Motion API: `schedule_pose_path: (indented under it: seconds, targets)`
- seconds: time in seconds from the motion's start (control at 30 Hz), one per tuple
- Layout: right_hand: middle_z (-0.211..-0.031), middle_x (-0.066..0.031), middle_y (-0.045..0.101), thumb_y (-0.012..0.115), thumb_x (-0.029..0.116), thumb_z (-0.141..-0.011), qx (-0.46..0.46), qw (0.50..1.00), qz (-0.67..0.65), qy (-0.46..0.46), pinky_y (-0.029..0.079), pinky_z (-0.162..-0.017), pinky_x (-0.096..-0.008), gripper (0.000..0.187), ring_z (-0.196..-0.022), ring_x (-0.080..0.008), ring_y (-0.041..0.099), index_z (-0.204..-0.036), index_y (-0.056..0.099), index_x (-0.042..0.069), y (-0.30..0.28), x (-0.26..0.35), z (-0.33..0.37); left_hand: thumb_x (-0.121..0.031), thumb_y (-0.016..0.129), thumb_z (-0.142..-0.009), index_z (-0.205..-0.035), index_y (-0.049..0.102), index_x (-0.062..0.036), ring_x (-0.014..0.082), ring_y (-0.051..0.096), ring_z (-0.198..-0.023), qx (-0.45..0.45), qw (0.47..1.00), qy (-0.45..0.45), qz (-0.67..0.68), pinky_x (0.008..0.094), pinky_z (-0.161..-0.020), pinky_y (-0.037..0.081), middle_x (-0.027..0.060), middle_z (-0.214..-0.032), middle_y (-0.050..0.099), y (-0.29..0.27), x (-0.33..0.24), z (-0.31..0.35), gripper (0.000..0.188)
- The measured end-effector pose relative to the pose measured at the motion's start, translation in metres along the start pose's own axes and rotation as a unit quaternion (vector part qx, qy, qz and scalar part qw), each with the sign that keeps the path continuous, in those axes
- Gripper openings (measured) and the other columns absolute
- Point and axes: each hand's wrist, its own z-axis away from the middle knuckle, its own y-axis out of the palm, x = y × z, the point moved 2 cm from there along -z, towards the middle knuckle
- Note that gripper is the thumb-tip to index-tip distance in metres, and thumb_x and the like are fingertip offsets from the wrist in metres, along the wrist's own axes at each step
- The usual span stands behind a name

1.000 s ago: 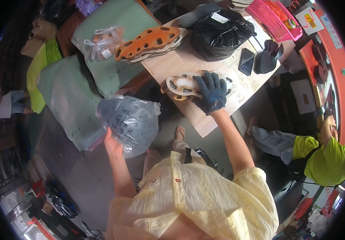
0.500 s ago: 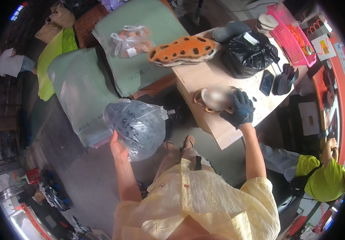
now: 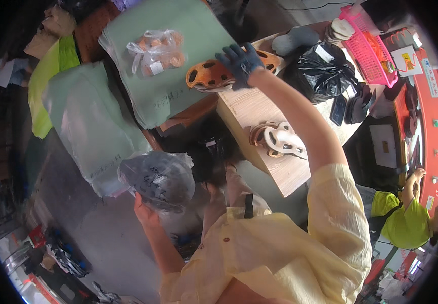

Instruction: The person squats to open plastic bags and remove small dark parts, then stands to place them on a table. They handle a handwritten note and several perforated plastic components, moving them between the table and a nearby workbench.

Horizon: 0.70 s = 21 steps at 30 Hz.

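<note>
My bare left hand [image 3: 146, 213] grips the lower edge of a clear plastic bag [image 3: 160, 182] of dark contents, with handwriting on its outside. Some of those fingers are hidden behind the bag. Over at the far end of the wooden table, my right hand [image 3: 241, 65], in a dark glove, reaches across with fingers spread. It is over an orange sole-shaped piece with dark-rimmed holes [image 3: 203, 76], which lies on paler pieces; whether it touches is unclear. Nearer me on the tabletop sit white and brown perforated sole-shaped pieces [image 3: 282, 139], loosely overlapping.
Green sheets [image 3: 178, 104] are stacked to the left, with a clear bag of orange-brown pieces [image 3: 155, 50] on top. The wooden table [image 3: 239, 109] also bears a black plastic bag [image 3: 318, 71] and a phone [image 3: 338, 109]. A pink basket [image 3: 368, 50] stands beyond. A person in lime green [image 3: 406, 223] is at right.
My right hand has left the white perforated pieces and swung up and left to the orange one. My left hand and the plastic bag have shifted slightly lower and left.
</note>
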Motion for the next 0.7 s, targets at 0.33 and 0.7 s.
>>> schedule_pose_path:
  seconds: [0.33,0.7]
  targets:
    - [-0.106,-0.0121,0.052,0.069,0.031,-0.057,0.007,0.995,-0.052,-0.084,0.038,-0.081,-0.0400,0.065,-0.101,-0.0265,0.049,-0.114,0.050,0.007,0.010,0.003,0.003,-0.027,0.040,-0.093,-0.127,0.039,-0.0009,0.0282,0.045,-0.115,0.010,1.000,0.026,-0.009,0.0417,-0.098,0.034,0.0127,-0.126,0.047,-0.026,0.008,0.014,0.043]
    - [-0.085,-0.0110,0.054,0.064,0.030,-0.060,-0.153,0.948,-0.236,-0.147,0.036,-0.065,-0.0415,0.047,-0.081,-0.0271,0.052,-0.099,0.057,0.004,0.030,0.012,0.084,-0.025,0.044,-0.091,-0.124,0.044,-0.0034,0.0281,0.047,-0.111,0.031,0.981,0.099,-0.163,0.0439,-0.096,0.036,0.0103,-0.121,0.051,0.013,0.024,-0.014,0.039]
